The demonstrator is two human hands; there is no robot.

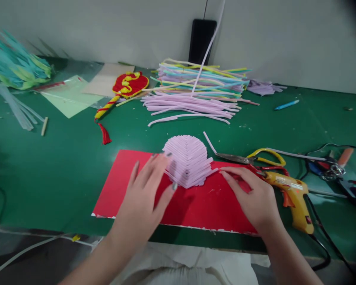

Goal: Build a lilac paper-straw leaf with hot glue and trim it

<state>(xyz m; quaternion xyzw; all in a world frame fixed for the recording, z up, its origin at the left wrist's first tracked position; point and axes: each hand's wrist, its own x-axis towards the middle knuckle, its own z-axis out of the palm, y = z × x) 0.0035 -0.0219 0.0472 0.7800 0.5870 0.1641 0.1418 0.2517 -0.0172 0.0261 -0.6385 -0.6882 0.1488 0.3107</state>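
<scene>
As the right hand (pixel 255 198) pinches a strip (pixel 213 171) at the purple leaf (pixel 187 158), the spread-fingered left hand (pixel 142 194) could bump it askew

A leaf-shaped piece (pixel 187 158) is seen at the centre of the frame, built from lilac, fuzzy-looking strips (pixel 196 152) packed side by side. The strips are set in 2 slanting banks, met in a V pattern along 1 middle seam. The top is rounded, and the bottom is narrowed to a blunt point; the lower left edge is partly hidden. At the right edge, uneven strip ends are seen jutting out. There, 1 lilac strip (pixel 213 171), tilted up towards the right, is pinched at its outer end.
</scene>
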